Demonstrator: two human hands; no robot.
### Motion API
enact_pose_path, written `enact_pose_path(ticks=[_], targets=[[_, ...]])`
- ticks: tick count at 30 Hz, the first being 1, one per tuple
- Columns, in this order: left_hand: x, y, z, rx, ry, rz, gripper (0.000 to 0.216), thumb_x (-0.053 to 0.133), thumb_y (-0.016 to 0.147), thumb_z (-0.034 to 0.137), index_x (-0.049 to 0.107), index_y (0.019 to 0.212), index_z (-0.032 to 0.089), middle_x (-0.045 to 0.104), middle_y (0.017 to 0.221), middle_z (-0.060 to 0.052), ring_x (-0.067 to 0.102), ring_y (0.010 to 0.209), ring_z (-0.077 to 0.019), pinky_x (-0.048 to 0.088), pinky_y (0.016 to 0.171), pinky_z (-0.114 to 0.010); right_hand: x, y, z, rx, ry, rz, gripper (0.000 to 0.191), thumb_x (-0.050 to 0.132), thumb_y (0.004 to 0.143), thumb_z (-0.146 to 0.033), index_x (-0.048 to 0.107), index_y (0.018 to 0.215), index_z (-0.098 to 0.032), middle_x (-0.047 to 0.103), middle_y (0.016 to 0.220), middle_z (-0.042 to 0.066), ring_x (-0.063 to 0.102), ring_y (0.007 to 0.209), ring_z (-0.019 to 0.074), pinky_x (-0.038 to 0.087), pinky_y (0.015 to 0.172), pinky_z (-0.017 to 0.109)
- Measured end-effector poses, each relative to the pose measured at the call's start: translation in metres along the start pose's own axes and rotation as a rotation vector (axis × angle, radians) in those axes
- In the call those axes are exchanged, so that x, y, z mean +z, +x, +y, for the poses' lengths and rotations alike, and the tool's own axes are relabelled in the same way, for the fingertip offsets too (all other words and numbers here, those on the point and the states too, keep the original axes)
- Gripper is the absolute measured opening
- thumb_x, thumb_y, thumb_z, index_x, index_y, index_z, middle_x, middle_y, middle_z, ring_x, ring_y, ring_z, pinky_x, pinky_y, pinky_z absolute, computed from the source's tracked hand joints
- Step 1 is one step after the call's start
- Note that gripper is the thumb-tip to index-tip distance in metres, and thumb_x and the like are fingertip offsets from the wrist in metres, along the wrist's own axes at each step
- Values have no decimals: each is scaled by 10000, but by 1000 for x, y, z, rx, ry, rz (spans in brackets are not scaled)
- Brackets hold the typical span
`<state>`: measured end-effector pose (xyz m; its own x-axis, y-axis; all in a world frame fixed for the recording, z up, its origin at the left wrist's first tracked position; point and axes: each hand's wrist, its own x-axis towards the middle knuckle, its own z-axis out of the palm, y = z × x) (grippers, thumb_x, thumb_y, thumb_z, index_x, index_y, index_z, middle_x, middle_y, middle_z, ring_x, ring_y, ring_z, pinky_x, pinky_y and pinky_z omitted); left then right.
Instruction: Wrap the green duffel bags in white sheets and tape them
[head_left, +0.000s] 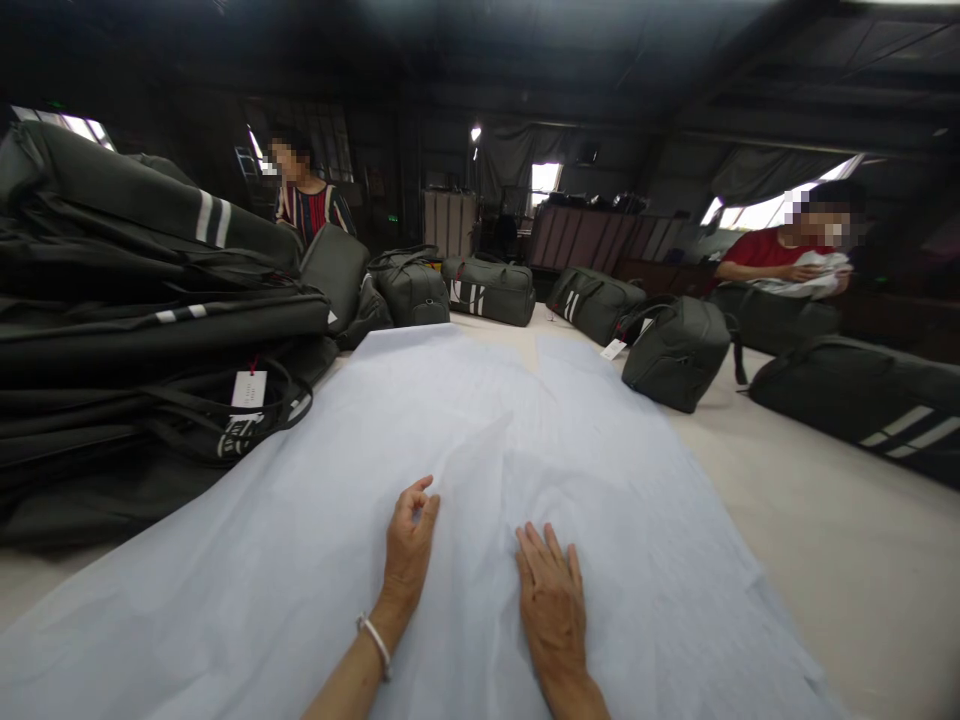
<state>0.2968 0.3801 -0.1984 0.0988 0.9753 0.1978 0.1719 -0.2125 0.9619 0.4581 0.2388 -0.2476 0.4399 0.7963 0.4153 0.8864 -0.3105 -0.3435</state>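
A large stack of thin, white, paper-like sheets [600, 590] covers the middle of the table under both hands. My left hand [409, 545], with a pale bracelet at its wrist, is curled. Its thumb and forefinger come together at a raised fold of the top sheet, which they appear to pinch. From there the fold runs up and away to the right. To the right of it, my right hand [551, 600] lies flat, palm down on the sheets, fingers stretched and slightly apart.
Dark bags with white stripes form a high pile [150, 330] at left. A tagged bag [682, 355], a long bag [870, 400] and several others stand along the table [832, 540]. One person in stripes [307, 205] is behind the pile; another in red [765, 250] handles white material at right.
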Motion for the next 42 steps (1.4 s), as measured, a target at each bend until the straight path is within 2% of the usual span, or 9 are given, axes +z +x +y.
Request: enact_pose_path(ticks=[7,10,13,18,21,24,30,36,42], targets=[[-2,2,1,-38,-44,28,324,508,838,512,460,690,227,664,1181,-155,614,1081,-291,468,944,-451,-27,15,-12,-37,297,368,374,403,1005,-341,546,1308,-172,637,1289,98,525,1274,246,298,1128,562],[-4,2,2,-33,-43,24,316,504,852,506,475,714,223,659,1185,-153,615,1073,-283,467,949,-448,-30,17,-36,-175,218,165,347,402,1000,-295,588,1283,-219,625,1312,58,455,1337,248,242,1160,554],[-5,-4,6,42,5,15,285,499,881,472,481,746,222,648,1191,-140,596,1097,-275,445,984,-470,-19,13,-52,-107,66,-146,403,405,982,-345,556,1340,-242,534,1410,44,379,1386,275,229,1167,545],[4,-23,10,574,351,-219,149,471,927,238,532,793,217,627,1239,-110,505,1256,-248,415,1046,-466,-7,13,-57,-8,-35,-365,481,421,927,-290,496,1401,-253,377,1520,44,257,1440,303,200,1169,549],[13,-30,7,695,619,-411,238,480,907,170,582,1120,189,497,1434,-106,369,1386,-257,346,1117,-501,-17,25,-53,38,-23,-401,531,415,854,-161,537,1369,-205,488,1449,98,352,1399,287,274,1140,497],[16,-29,0,650,845,-518,618,574,904,352,334,1465,255,348,1543,-98,260,1435,-328,290,1119,-605,-27,39,-41,22,-11,-421,586,411,794,-105,551,1351,-217,537,1414,80,458,1317,255,388,1051,438],[-1,-44,-19,618,1052,-490,798,639,824,570,277,1497,341,328,1551,-97,254,1417,-414,218,1086,-696,-13,39,-9,-153,-87,-402,534,394,909,-260,434,1438,-193,257,1577,8,153,1472,265,122,1194,530],[-13,-60,-28,630,1110,-375,881,654,798,583,226,1517,305,312,1557,-106,239,1416,-419,168,1082,-706,-5,26,-18,-85,-130,-358,527,341,965,-360,353,1481,-252,245,1576,5,178,1466,280,165,1177,571],[-12,-55,-22,727,1070,-454,886,651,796,594,233,1515,288,289,1566,-107,252,1429,-369,201,1122,-652,-8,23,-20,-82,-146,-382,536,350,945,-326,386,1468,-211,240,1572,9,175,1464,291,179,1177,572]])
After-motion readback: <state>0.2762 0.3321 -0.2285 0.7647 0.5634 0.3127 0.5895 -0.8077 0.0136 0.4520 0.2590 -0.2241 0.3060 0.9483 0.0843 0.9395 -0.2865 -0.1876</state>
